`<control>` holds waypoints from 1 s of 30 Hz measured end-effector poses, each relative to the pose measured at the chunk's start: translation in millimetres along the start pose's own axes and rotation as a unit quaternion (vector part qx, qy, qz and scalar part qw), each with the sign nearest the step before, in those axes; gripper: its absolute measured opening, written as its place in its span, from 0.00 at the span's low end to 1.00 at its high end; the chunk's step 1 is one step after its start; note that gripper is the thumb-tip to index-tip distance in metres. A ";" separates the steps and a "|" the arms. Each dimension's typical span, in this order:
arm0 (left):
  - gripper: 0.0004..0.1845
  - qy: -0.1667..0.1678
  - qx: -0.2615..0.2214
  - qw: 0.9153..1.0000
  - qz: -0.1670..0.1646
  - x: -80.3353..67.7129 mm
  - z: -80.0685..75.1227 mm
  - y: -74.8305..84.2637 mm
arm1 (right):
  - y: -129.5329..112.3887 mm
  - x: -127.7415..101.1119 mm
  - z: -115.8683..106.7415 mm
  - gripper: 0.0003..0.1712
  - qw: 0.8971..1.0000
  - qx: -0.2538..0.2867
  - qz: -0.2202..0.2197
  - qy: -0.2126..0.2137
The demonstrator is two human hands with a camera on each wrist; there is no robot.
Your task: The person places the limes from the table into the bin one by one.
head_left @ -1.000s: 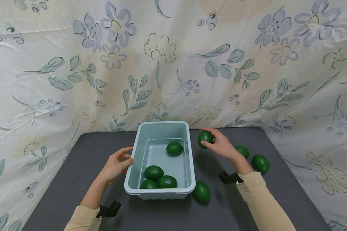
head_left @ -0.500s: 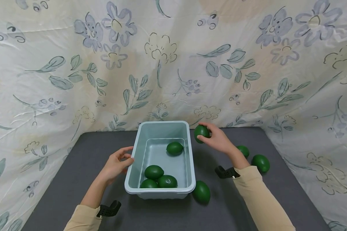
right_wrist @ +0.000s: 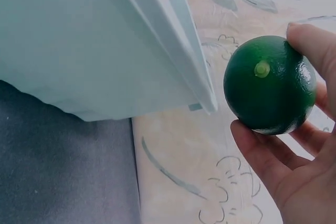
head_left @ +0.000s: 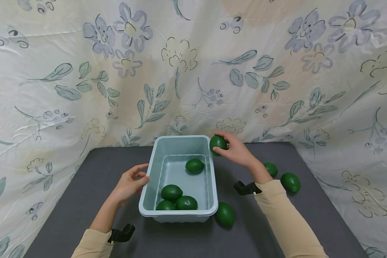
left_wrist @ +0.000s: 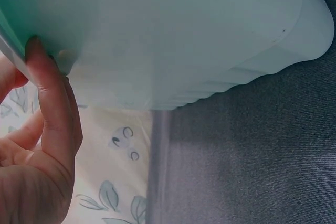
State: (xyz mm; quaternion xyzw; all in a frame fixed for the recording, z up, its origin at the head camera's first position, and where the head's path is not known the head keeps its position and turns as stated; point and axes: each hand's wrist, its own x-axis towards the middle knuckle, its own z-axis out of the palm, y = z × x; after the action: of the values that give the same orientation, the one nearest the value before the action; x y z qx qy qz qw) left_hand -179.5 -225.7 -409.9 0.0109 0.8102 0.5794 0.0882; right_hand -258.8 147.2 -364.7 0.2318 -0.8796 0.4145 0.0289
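Observation:
A pale blue-green plastic tub (head_left: 149,168) stands on the dark grey table; several green limes (head_left: 171,192) lie inside it. My right hand (head_left: 233,152) holds another green lime (head_left: 218,143) (right_wrist: 269,84) in its fingers just above the tub's far right corner. My left hand (head_left: 130,182) rests against the tub's left wall (left_wrist: 157,40), fingertips (left_wrist: 44,85) touching the rim.
Loose limes lie on the table: one (head_left: 225,214) at the tub's near right corner, two more (head_left: 290,182) (head_left: 271,168) further right. A flowered cloth (head_left: 193,71) hangs behind and along both sides. The table edge runs near the bottom.
My right hand has carried the lime left and slightly up, from beside the tub to its far right corner. The left hand and tub have stayed put.

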 end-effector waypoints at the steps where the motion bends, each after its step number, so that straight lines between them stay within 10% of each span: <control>1: 0.28 0.000 0.000 1.000 0.000 -0.1 0.0 0.1 | -1.4 1.1 0.2 0.34 1.000 0.005 -0.004 -0.002; 30: 0.28 -0.003 -0.005 1.000 0.001 -1.4 0.2 0.9 | -39.1 24.6 26.4 0.34 0.998 0.006 -0.054 -0.032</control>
State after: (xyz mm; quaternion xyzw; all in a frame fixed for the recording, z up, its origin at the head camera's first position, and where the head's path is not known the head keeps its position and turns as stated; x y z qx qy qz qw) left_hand -178.1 -225.4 -409.0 0.0128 0.8068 0.5837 0.0903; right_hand -260.1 96.7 -348.1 0.2921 -0.8637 0.4102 0.0219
